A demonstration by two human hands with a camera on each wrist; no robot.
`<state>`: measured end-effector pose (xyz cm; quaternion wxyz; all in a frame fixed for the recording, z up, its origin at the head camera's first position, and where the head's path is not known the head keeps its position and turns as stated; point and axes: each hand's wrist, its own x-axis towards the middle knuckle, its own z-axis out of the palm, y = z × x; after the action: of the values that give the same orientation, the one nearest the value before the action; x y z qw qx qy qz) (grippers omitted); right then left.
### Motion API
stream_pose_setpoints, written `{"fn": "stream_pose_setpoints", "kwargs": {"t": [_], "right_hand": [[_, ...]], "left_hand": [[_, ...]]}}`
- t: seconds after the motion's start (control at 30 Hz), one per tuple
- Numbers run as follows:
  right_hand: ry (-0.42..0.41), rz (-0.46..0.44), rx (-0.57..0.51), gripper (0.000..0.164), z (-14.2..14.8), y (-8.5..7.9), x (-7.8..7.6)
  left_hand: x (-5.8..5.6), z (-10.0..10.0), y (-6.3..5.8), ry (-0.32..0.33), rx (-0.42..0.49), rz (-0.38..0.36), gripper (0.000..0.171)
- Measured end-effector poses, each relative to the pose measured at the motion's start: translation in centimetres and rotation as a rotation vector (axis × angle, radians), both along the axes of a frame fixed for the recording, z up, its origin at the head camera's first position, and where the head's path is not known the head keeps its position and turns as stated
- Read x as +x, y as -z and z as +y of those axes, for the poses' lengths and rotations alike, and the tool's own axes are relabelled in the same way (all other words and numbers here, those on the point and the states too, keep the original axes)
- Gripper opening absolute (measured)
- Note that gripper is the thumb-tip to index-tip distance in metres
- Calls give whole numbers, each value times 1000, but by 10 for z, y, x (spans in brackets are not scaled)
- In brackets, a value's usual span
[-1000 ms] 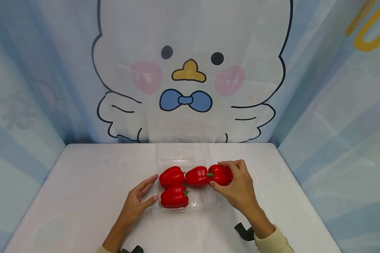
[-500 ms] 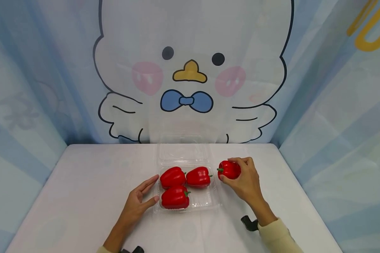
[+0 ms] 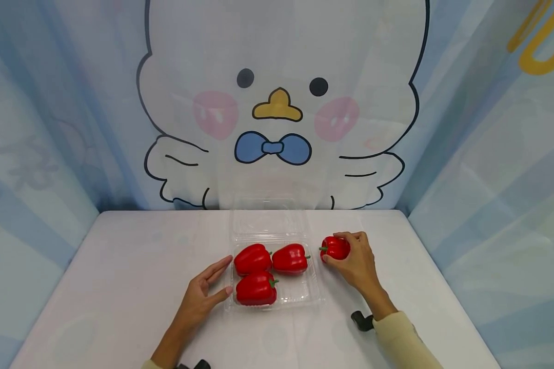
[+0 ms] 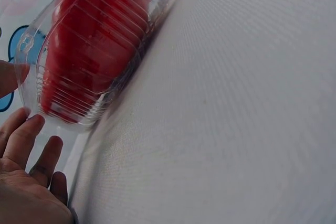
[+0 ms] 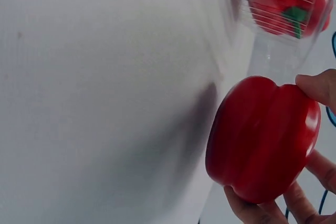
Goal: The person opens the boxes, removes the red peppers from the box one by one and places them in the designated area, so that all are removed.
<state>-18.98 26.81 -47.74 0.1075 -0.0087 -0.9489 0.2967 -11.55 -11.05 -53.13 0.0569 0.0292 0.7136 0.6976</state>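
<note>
In the head view, my right hand grips a red bell pepper by its sides, to the right of a clear plastic clamshell box. The right wrist view has this bell pepper close over the table, its shadow beside it; whether it touches down I cannot tell. Inside the box lie three more red bell peppers, two at the back and one at front left. My left hand rests its fairly straight fingertips and thumb on the box's left rim. The left wrist view shows those fingers at the rim.
The clear lid stands raised behind the box. A white-covered table runs back to a printed curtain, with more curtain on both sides. Dark camera mounts sit at the wrists.
My right hand has carried its bell pepper rightward from the box's right side to beyond its edge, then slightly lower. The left hand and the other peppers stay put.
</note>
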Motion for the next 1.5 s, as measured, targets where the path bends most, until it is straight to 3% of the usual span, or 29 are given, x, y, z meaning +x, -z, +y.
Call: {"fn": "stream_pose_setpoints", "kwargs": {"t": [0.67,0.87,1.17,1.5], "right_hand": [[0,-90,9,74,6,6,-7],[2,-12,14,76,2,2,-3],[-138,127,-50,78,-24,-15,16],[-255,143,-17,81,-55,0,28]], "left_hand": [[-4,-2,6,18,12,-13,72],[-3,-2,3,19,17,-25,72],[-1,-1,-4,25,27,-8,71],[0,0,-6,26,45,-13,71]]}}
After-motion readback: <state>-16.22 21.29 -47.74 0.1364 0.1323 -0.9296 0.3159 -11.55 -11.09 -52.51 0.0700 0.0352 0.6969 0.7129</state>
